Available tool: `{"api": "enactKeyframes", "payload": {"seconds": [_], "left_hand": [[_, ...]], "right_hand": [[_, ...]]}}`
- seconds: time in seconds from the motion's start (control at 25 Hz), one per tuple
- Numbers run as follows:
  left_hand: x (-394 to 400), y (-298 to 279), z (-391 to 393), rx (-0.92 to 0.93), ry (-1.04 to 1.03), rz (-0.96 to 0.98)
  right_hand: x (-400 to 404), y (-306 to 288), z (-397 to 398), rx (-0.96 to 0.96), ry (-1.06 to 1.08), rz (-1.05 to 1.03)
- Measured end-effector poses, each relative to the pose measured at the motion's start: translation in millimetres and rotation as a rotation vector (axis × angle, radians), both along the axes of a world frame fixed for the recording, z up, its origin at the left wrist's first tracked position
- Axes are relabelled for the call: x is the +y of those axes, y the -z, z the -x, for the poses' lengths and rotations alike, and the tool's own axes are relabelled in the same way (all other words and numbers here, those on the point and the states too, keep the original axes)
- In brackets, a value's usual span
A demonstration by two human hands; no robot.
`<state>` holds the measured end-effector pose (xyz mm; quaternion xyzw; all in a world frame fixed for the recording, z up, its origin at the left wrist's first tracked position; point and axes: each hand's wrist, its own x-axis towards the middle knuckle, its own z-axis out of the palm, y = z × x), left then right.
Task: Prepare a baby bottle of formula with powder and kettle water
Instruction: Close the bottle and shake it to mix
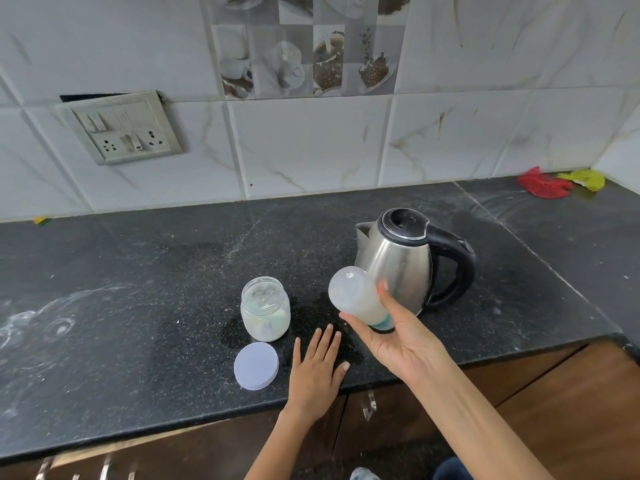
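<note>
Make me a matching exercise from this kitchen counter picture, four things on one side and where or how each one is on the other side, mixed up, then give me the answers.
Things:
1. baby bottle
2. kettle
3. powder jar
4. round lid

States:
A. lying flat on the counter, near its front edge
B. standing open, no lid on it
C. gripped in the right hand, tipped base-up
D. standing behind the bottle, lid closed

Pairs: 1-C, 2-D, 3-B, 4-A

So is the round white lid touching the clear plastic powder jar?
Apart. The head view shows the round white lid lying flat on the black counter, with a dark strip of counter between it and the clear plastic powder jar.
</note>
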<state>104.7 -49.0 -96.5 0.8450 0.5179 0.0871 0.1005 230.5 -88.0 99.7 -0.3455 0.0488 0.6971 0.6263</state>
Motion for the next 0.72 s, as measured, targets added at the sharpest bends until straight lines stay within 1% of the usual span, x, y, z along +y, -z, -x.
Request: {"api": "enactKeyframes", "payload": {"seconds": [0.04, 0.08, 0.12, 0.16, 0.24, 0.28, 0.32, 0.4, 0.44, 0.48, 0.56, 0.6, 0.64, 0.72], "left_hand": [[-0.1, -1.6, -0.8, -0.008, 0.004, -0.016], [-0.6, -2.6, -0.9, -0.028, 0.005, -0.040], [-0.9, -1.3, -0.7, -0.049, 0.005, -0.068], [-1.4, 0.7, 0.1, -0.092, 0.004, -0.059], [-1.9, 4.1, 1.7, -0.162, -0.011, -0.014], [-1.0, 6.5, 2.4, -0.156, -0.014, -0.018], [0.7, 8.5, 2.1, -0.113, -0.013, -0.032], [1.8, 7.3, 0.3, -0.041, -0.007, -0.051], [1.6, 7.1, -0.2, -0.026, -0.001, -0.051], [1.7, 8.2, -0.3, -0.025, 0.001, -0.055], [0.1, 8.2, 0.6, -0.120, -0.018, -0.032], [-0.2, 7.9, 1.5, -0.148, -0.027, -0.021], [0.4, 9.5, 1.3, -0.147, -0.024, -0.031], [1.8, 8.8, 2.3, -0.100, -0.016, -0.051]], "right_hand": [[-0.8, 3.1, 2.3, -0.084, 0.023, -0.029], [-2.2, 9.1, 6.1, -0.230, 0.018, -0.077], [-4.8, 15.3, 11.1, -0.376, -0.028, -0.157], [-9.2, 18.4, 16.2, -0.471, -0.126, -0.253], [-13.5, 19.3, 17.9, -0.482, -0.308, -0.396], [-10.4, 18.2, 13.3, -0.482, -0.292, -0.432], [-4.8, 15.7, 6.9, -0.484, -0.207, -0.441], [5.5, 8.6, -1.4, -0.463, -0.009, -0.386], [7.0, 10.0, -0.9, -0.464, 0.013, -0.370], [5.3, 13.3, 2.8, -0.474, -0.036, -0.366], [-3.3, 19.5, 10.1, -0.496, -0.254, -0.390], [-6.1, 20.2, 9.9, -0.506, -0.304, -0.405], [-4.1, 21.3, 5.6, -0.507, -0.275, -0.418], [2.3, 18.0, 0.9, -0.460, -0.105, -0.386]]}}
